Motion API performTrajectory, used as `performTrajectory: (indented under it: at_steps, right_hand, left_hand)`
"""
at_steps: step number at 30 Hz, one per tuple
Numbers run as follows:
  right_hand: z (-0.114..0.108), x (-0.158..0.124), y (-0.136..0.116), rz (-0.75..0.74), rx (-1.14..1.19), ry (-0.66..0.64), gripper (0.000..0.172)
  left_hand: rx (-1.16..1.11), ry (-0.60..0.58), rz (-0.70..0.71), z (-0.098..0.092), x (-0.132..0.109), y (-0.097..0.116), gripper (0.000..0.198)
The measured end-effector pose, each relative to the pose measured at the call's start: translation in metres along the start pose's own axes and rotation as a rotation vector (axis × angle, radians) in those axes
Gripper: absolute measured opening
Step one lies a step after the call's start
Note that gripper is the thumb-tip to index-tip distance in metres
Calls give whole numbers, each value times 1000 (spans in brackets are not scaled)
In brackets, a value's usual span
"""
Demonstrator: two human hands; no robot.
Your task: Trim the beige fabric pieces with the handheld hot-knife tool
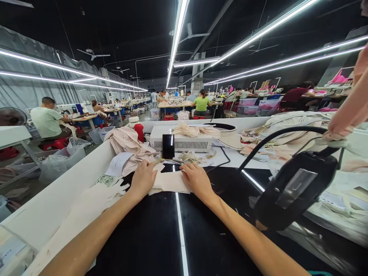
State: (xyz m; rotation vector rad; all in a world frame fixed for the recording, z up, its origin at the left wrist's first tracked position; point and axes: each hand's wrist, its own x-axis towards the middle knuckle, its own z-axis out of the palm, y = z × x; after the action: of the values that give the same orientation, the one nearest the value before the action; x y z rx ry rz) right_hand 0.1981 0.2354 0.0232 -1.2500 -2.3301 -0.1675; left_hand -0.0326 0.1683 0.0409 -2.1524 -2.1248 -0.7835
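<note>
A pale cream fabric piece (pixel 171 182) lies on the glossy black work surface (pixel 149 230) in front of me. At its left end is my left hand (pixel 143 178), fingers bent and together on the cloth. My right hand (pixel 198 180) grips the right end, with thumb and fingers on the edge. Their fingertips are partly hidden. Just beyond the hands, a black phone (pixel 168 146) stands upright against a white vented box (pixel 186 140). Loose beige scraps (pixel 191 157) lie beside the phone.
Printed pinkish fabric (pixel 126 140), a paper sheet (pixel 118 163) and green cord (pixel 104 179) lie left. A black rounded device (pixel 299 188) with a curved tube stands right, near fabric piles (pixel 301 122). White side panels (pixel 83 191) edge the table. Other people sit at sewing tables beyond.
</note>
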Motion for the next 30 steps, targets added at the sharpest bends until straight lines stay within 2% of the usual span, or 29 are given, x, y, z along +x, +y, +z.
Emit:
performTrajectory:
  at_steps: [5, 8, 11, 17, 20, 23, 26, 30]
  right_hand:
    - [-1, -12, -16, -169, -41, -58, 24]
    - [2, -19, -17, -200, -94, -107, 20]
    - [4, -22, -14, -163, -150, -129, 16]
    - [-2, -27, -26, -125, -182, -139, 17]
    - [-9, -37, -38, -167, -143, -130, 25]
    - [-16, -51, -49, -222, -90, -117, 26]
    - [-22, -66, -58, -276, -28, -103, 24]
    - [-26, -82, -68, -340, 62, -87, 20]
  left_hand:
    - [46, -90, 205, 16, -3, 11, 35]
    - [75, -158, 218, 29, -6, 10, 38]
    - [99, -189, 215, 36, -10, 7, 41]
    - [106, -220, 214, 30, -9, 9, 43]
    - [93, -225, 217, 16, -12, 9, 44]
    - [100, -212, 205, -10, -22, 0, 45]
    - [136, -195, 146, -47, -41, -23, 40]
    - [249, -193, -66, -94, -74, -68, 30]
